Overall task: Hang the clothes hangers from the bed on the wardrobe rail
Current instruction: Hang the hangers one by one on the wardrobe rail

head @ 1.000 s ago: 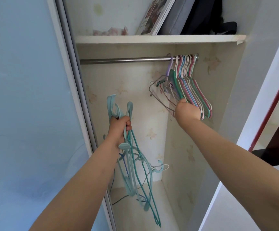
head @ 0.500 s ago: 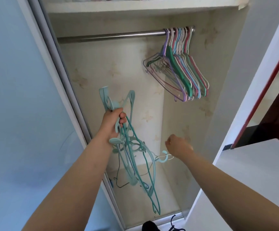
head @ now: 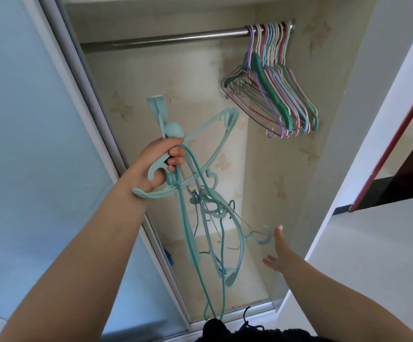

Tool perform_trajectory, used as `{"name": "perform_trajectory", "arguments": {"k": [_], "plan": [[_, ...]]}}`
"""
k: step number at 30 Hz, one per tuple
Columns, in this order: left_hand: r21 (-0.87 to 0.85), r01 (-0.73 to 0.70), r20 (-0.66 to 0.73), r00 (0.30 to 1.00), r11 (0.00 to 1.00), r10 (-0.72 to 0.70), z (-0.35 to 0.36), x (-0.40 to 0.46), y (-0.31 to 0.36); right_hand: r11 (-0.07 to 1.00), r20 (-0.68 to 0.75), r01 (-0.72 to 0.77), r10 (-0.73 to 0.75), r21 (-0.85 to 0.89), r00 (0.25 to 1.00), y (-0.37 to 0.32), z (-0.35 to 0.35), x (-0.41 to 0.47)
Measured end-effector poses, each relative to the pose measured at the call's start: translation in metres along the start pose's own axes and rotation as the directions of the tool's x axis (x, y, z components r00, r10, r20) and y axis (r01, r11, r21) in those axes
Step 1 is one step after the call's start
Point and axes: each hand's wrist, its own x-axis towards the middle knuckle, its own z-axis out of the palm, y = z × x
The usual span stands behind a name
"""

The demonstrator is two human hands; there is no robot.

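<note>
A person's left hand (head: 159,166) gripped a tangled bunch of teal hangers (head: 200,193) at the centre of the frame, fingers (head: 175,156) curled round their necks, in front of an open wardrobe. The bunch drooped from the fist toward the bottom centre, where its thin wire loops ended just above a dark garment (head: 237,332) at the lower edge. One pale hook (head: 262,236) stuck out to the right of the bunch. The right hand (head: 278,253), at lower right, reached toward that hook with its fingers straight and spread, the fingertip just beside the hook; contact could not be made out. At upper right, a row of pastel hangers (head: 274,87) in purple, pink, blue and green hung packed together at the right end of the wardrobe rail (head: 163,41), whose remaining length ran bare toward the upper left. A sliding door (head: 27,119) filled the left of the frame.
</note>
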Motion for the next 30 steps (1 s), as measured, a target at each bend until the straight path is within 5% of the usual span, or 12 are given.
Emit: {"name": "perform_trajectory", "arguments": {"k": [4,7,11,15,21,30], "plan": [[0.084,0.019,0.081,0.996,0.996,-0.026,-0.008,-0.012,0.008,0.997,0.123,0.048,-0.055,0.056,0.991,0.003,-0.01,0.015],[0.109,0.004,0.118,0.993,0.994,-0.017,-0.013,-0.018,0.007,0.956,0.088,0.138,-0.119,-0.261,0.989,0.007,-0.01,0.012],[0.117,-0.007,0.109,0.994,0.993,-0.006,-0.014,-0.02,0.0,0.7,0.174,0.305,-0.254,-0.646,0.952,0.016,-0.011,0.007],[0.156,-0.028,0.069,0.997,0.987,0.017,-0.01,-0.021,-0.006,0.589,0.268,0.495,-0.432,-0.639,0.861,0.028,-0.014,0.005],[0.193,-0.013,0.069,0.998,0.981,-0.001,-0.007,-0.023,-0.011,0.476,0.301,0.545,-0.495,-0.691,0.815,0.029,-0.022,-0.005],[0.28,0.036,0.134,0.988,0.959,-0.076,0.003,-0.025,-0.013,0.494,0.188,0.555,-0.611,-0.669,0.769,0.013,-0.035,-0.013]]}}
